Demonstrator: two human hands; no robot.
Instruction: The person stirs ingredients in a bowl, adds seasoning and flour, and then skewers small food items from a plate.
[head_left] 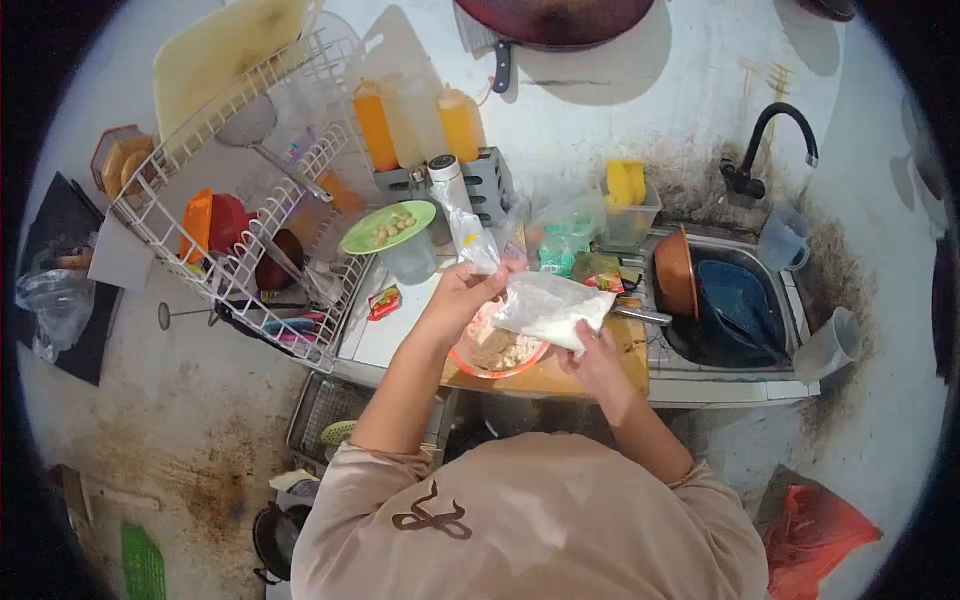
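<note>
A clear plastic bag of white powder (545, 308) is stretched between my two hands, tilted with its powder-filled end to the right. My left hand (478, 288) pinches its gathered upper end. Around its lower right corner close the fingers of my right hand (597, 362). Just below the bag is an orange-rimmed bowl (477, 368) with a pale, crumbly mixture (515, 352) in it, partly hidden by the bag and my left hand. The bowl rests on a wooden cutting board (625, 375).
Behind my left hand, a green plate of small round balls (392, 228) sits on a clear container (410, 262). A red packet (384, 303) lies on the counter. A dish rack (250, 215) stands left; the sink (785, 300) is right. A knife (643, 315) lies near the board.
</note>
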